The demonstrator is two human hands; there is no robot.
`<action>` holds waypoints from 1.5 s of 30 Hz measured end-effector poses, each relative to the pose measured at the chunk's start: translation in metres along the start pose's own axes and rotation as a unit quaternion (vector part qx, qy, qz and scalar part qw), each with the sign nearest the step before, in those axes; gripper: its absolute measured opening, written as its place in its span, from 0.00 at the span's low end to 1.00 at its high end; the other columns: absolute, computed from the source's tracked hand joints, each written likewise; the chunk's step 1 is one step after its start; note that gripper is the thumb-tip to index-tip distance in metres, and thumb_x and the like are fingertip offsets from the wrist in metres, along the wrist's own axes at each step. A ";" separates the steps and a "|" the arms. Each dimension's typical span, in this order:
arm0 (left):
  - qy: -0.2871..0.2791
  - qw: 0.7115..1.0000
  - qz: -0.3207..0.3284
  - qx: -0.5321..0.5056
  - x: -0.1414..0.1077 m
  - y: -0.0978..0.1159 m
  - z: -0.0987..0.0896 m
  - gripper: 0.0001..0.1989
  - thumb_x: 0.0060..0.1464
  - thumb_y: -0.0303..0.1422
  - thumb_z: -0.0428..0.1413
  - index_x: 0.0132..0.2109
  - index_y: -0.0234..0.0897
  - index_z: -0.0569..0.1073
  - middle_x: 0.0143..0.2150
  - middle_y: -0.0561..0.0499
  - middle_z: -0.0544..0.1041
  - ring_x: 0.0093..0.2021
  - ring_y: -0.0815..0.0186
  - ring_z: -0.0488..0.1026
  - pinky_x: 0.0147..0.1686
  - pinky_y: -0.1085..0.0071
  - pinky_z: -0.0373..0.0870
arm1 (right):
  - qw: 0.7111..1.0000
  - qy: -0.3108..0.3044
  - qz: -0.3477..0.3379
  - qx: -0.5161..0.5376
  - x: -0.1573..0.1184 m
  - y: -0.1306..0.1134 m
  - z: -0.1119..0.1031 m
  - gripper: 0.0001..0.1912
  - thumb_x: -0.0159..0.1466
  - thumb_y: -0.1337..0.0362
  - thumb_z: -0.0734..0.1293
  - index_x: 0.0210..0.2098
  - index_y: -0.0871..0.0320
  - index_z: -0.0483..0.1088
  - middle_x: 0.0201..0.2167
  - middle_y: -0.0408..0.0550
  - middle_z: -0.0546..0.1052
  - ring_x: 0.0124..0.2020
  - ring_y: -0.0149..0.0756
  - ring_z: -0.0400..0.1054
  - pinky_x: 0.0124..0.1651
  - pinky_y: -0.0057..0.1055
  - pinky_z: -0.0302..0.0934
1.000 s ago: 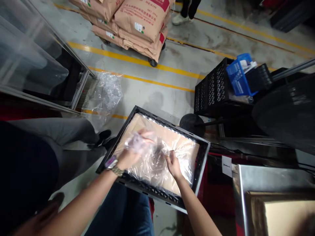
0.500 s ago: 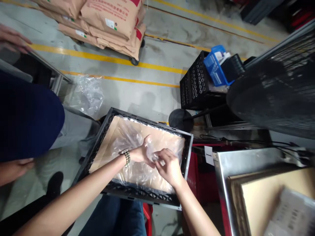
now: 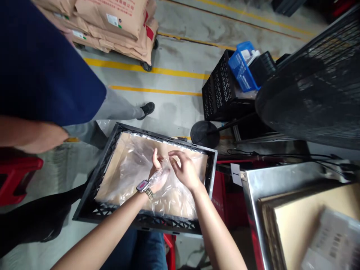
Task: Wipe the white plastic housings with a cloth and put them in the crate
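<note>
Inside a black crate (image 3: 213, 176) lies brown cardboard (image 3: 108, 183), with crumpled clear plastic film (image 3: 126, 168) spread over it. My left hand (image 3: 158, 176), with a watch and a beaded bracelet at the wrist, is over the middle of the crate. Its thumb stands up apart from the fingers, and film drapes across the palm, partly covering it. Just to the right, my right hand (image 3: 184, 170) hovers over the film with thumb and index finger apart and nothing visible between them.
A person in dark blue (image 3: 56, 75) stands at the left, a shoe beyond the crate. Stacked brown sacks (image 3: 112, 22) are at the back left. Black crates (image 3: 219, 86) with a blue basket (image 3: 243, 71), a large fan (image 3: 303, 101) and a metal table (image 3: 281, 176) are at the right.
My hands have moved apart, and my right hand has opened away from the film. The person at the left has moved right and farther into view. The view has shifted slightly.
</note>
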State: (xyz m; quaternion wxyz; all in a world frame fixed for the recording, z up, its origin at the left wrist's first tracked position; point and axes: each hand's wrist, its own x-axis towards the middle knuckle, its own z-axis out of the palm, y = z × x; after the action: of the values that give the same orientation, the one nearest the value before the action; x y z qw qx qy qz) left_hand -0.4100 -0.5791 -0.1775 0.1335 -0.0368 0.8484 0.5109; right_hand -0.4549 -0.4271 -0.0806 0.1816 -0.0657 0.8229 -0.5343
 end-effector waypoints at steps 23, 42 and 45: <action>-0.378 0.904 -0.167 -0.108 0.054 0.037 -0.107 0.31 0.66 0.59 0.45 0.38 0.36 0.75 0.22 0.58 0.69 0.18 0.70 0.66 0.23 0.69 0.69 | 0.989 0.098 0.103 0.039 0.027 -0.014 0.024 0.02 0.63 0.66 0.69 0.33 0.53 0.74 0.39 0.49 0.79 0.47 0.43 0.73 0.60 0.41 0.61; -0.414 0.870 -0.182 -0.198 0.042 0.042 -0.119 0.22 0.65 0.51 0.54 0.48 0.36 0.74 0.37 0.50 0.78 0.31 0.65 0.74 0.33 0.65 0.74 | 0.934 0.180 0.193 0.241 -0.041 0.002 0.065 0.13 0.65 0.49 0.66 0.34 0.52 0.68 0.31 0.42 0.79 0.37 0.38 0.73 0.47 0.34 0.65; -0.410 0.881 -0.149 -0.183 0.039 0.035 -0.116 0.19 0.64 0.50 0.56 0.42 0.36 0.74 0.37 0.50 0.77 0.32 0.66 0.74 0.35 0.64 0.74 | 0.937 0.159 0.206 0.232 -0.039 0.000 0.058 0.12 0.67 0.52 0.63 0.33 0.52 0.67 0.15 0.35 0.68 0.18 0.32 0.62 0.27 0.28 0.58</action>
State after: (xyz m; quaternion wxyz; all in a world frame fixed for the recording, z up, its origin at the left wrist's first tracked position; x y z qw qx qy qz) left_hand -0.4764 -0.6612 -0.1069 0.5350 0.0259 0.5937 0.6005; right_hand -0.3977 -0.4648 -0.0925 0.1643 0.2354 0.6895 -0.6650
